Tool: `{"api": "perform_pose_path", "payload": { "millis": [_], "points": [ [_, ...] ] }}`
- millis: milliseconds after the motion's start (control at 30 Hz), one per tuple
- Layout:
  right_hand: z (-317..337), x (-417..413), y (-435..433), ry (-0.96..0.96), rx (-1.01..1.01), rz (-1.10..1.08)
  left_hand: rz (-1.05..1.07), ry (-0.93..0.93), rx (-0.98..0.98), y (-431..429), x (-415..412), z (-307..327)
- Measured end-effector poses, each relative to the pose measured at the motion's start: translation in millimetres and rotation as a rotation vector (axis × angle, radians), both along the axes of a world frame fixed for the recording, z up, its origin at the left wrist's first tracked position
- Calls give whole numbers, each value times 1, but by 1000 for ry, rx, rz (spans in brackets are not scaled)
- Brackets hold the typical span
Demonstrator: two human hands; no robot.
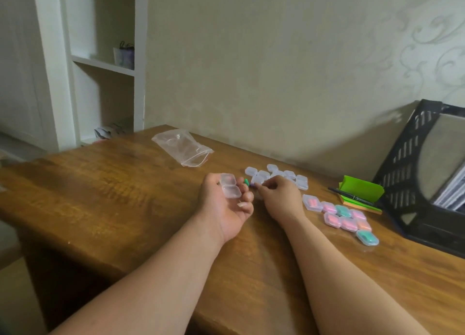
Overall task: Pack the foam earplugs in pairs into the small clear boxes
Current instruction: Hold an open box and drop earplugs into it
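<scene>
My left hand (pixel 224 204) lies palm-up on the wooden desk (pixel 100 183) and holds an opened small clear box (pixel 229 185) on its fingers. A green foam earplug (pixel 246 182) lies on the desk just right of that box. My right hand (pixel 276 192) is beside it, fingers curled and pinching something small and purplish at the fingertips; what it is I cannot tell. Several empty clear boxes (pixel 279 175) are clustered behind my right hand. Several filled boxes (pixel 344 215) with pink, orange and teal earplugs lie to the right.
A clear zip bag (pixel 183 146) lies at the back of the desk. A green sticky-note pad (pixel 362 188) with a black pen (pixel 352 196) sits right, in front of a black file rack (pixel 422 173). The desk's left edge drops off near a white shelf (pixel 100 65).
</scene>
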State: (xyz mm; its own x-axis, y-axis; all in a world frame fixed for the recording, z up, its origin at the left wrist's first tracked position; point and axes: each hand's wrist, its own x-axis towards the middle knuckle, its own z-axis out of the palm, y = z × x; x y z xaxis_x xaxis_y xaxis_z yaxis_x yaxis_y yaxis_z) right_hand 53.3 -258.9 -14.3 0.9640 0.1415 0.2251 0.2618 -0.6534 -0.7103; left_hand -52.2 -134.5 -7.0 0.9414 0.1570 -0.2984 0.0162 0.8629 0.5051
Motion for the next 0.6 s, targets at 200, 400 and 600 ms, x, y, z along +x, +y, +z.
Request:
{"api": "perform_pose_path", "payload": {
  "millis": [200, 400, 600],
  "points": [
    [26, -25, -22, 3, 396, 173, -111, 36, 81, -7, 0, 2],
    [54, -55, -8, -17, 244, 496, -118, -36, 65, -5, 3, -3],
    [50, -60, -5, 58, 70, 512, -123, -79, 47, -2, 4, -6]
  ]
}}
